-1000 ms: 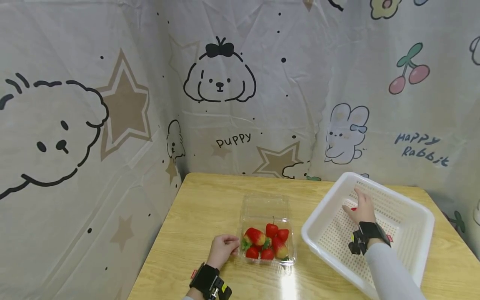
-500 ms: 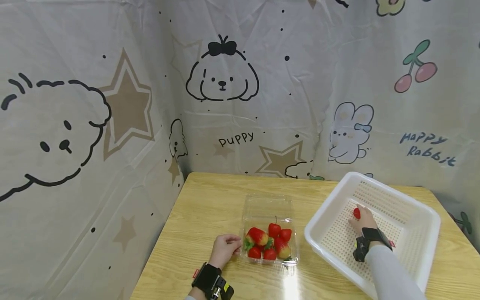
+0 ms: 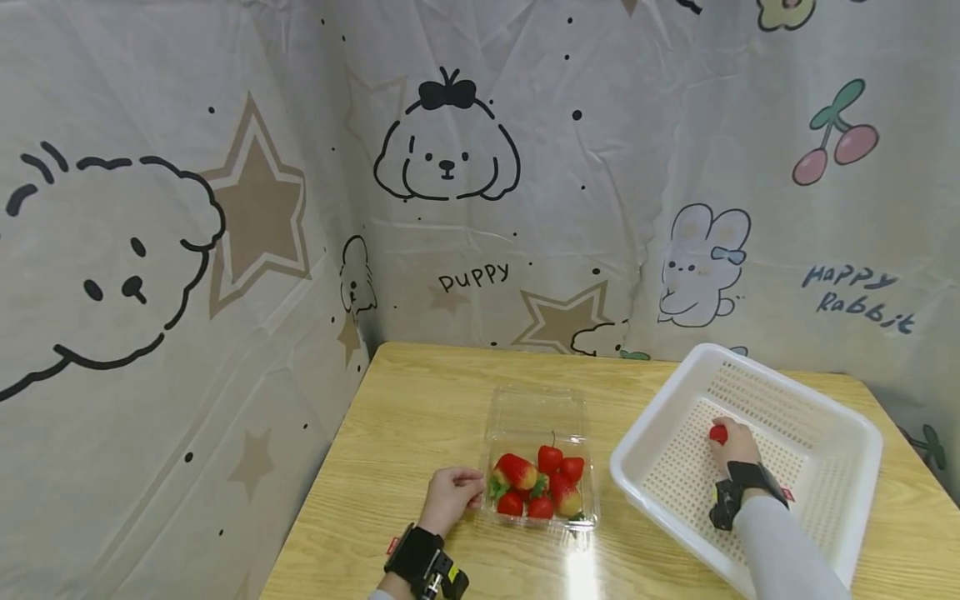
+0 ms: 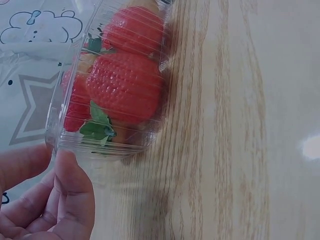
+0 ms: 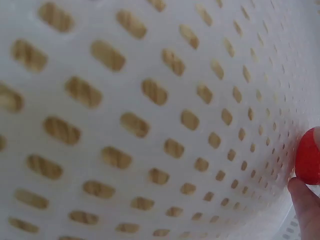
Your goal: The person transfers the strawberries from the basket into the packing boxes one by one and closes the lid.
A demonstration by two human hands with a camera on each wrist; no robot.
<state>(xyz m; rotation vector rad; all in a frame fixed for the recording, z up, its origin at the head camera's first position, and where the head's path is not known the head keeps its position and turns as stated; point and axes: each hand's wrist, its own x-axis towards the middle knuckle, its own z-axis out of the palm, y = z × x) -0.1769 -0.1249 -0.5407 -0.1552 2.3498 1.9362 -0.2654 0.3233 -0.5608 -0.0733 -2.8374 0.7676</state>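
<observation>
My right hand (image 3: 735, 446) is down inside the white perforated basket (image 3: 652, 500), holding a smooth, round red fruit (image 3: 717, 434) near its floor. In the right wrist view the same red fruit (image 5: 308, 159) shows at the right edge, between thumb and finger; the rest of that hand is out of frame. On the left, my left hand (image 3: 447, 500) pinches the near-left edge of an open clear plastic clamshell box (image 3: 534, 412). Strawberries (image 4: 125, 87) with green leaves lie in the box, beside a red cherry with a stem (image 3: 550, 459).
A pale wooden table (image 3: 420, 400) carries both containers, the basket standing to the right of the box. Behind and at the left hangs a printed cloth (image 3: 442, 242) with cartoon animals. The basket's raised rim surrounds my right wrist.
My right hand, spread over the basket floor a second ago, has come down and taken hold of the red fruit. The left hand stays at the box. The head view has shifted slightly.
</observation>
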